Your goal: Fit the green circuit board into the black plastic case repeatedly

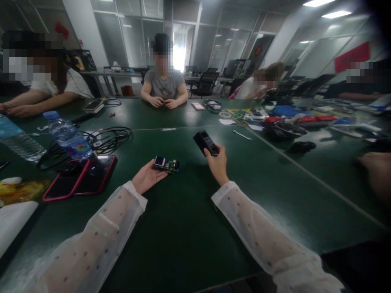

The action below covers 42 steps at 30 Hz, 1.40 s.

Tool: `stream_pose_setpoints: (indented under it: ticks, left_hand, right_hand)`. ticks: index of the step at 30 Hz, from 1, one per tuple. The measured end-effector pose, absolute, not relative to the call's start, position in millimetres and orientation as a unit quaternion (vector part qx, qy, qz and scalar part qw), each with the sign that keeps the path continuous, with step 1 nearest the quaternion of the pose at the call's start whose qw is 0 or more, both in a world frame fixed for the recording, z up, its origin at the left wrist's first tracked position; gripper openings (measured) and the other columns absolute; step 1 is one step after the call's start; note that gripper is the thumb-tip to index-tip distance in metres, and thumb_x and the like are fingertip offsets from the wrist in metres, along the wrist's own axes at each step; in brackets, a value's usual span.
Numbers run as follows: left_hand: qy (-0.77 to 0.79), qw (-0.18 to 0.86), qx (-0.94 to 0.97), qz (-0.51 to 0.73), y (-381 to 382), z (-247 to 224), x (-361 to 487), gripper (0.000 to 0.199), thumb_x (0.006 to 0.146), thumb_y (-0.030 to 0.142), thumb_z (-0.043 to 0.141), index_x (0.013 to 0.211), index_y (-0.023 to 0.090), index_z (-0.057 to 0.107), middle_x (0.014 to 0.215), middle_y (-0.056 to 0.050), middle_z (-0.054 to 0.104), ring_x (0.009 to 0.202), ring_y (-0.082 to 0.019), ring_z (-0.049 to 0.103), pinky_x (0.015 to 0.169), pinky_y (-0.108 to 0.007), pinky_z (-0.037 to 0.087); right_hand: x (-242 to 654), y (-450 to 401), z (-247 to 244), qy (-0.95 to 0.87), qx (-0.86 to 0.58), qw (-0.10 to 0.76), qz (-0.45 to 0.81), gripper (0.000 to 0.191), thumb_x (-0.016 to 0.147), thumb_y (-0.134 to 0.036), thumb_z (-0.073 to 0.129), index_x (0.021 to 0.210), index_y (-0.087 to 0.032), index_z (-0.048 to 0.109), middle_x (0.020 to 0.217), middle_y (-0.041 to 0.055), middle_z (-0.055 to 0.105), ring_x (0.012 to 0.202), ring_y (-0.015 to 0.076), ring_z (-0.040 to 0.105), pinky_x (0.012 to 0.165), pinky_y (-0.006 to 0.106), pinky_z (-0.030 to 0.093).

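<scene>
Both hands loaded, the two parts apart over the counter [180, 232]. Left hand [146, 177] is palm up, fingers stretched under the circuit board [168, 164], thumb at its left end by the small screen; more cradle than clamp. Right hand [218, 163] pinches the black box [205, 142] at its lower right end, thumb on the near side, fingers around the other; box is tilted and looks lifted. Board sits closer to the near edge than the box. Wrench [242, 135] lies toward the far edge, beyond the box, untouched. My read on the step: holding board and box separately, nothing joined. Next move calls for a surer hold on the board's edges, fingertips off the components, and the box levelled before the two get close.
</scene>
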<state>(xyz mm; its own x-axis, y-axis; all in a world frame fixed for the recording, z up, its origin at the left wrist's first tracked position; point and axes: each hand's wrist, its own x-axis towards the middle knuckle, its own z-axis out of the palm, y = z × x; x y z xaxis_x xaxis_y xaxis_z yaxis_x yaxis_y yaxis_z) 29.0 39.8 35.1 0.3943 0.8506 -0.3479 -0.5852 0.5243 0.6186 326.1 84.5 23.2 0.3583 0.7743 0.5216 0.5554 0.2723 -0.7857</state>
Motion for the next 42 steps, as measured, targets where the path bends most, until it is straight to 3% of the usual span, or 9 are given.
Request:
stream_pose_setpoints:
  ticks: [9,19,25,31,42]
  left_hand:
    - [0.320,0.812,0.206,0.443,38,37,29,0.042,0.098,0.033,0.045,0.133,0.010,0.042,0.117,-0.021,0.065,0.107,-0.028,0.067,0.102,-0.041,0.047]
    - [0.317,0.817,0.199,0.439,40,38,29,0.040,0.100,0.033,0.040,0.130,0.009,0.044,0.113,-0.020,0.066,0.104,-0.027,0.068,0.099,-0.041,0.048]
    - [0.321,0.815,0.200,0.439,40,38,29,0.041,0.100,0.034,0.040,0.131,0.008,0.044,0.113,-0.021,0.066,0.104,-0.027,0.068,0.099,-0.040,0.048]
    - [0.323,0.814,0.196,0.441,37,42,30,0.043,0.100,0.033,0.040,0.134,0.008,0.043,0.115,-0.021,0.065,0.104,-0.027,0.068,0.098,-0.041,0.048]
    - [0.336,0.807,0.202,0.442,37,43,31,0.039,0.100,0.031,0.038,0.130,0.007,0.047,0.115,-0.020,0.065,0.104,-0.026,0.068,0.097,-0.039,0.049]
  right_hand:
    - [333,88,16,-0.579,-0.683,0.443,0.050,0.051,0.078,-0.052,0.062,0.109,-0.012,0.054,0.102,0.0189,0.066,0.089,0.0311,0.063,0.074,0.043,0.050]
    - [328,86,12,-0.627,-0.705,0.328,-0.049,0.043,0.081,-0.052,0.059,0.100,-0.014,0.051,0.093,0.0139,0.064,0.082,0.0267,0.060,0.068,0.037,0.047]
    - [329,87,10,-0.636,-0.697,0.327,-0.044,0.042,0.082,-0.046,0.060,0.105,-0.012,0.052,0.099,0.0167,0.062,0.090,0.0297,0.060,0.075,0.041,0.049]
    - [332,91,3,-0.662,-0.648,0.370,-0.065,0.058,0.082,-0.044,0.061,0.124,-0.007,0.045,0.119,0.0232,0.056,0.111,0.0352,0.054,0.090,0.049,0.047]
    - [330,89,4,-0.670,-0.636,0.374,-0.079,0.053,0.085,-0.048,0.059,0.119,-0.009,0.049,0.114,0.0212,0.055,0.107,0.0337,0.051,0.089,0.049,0.047]
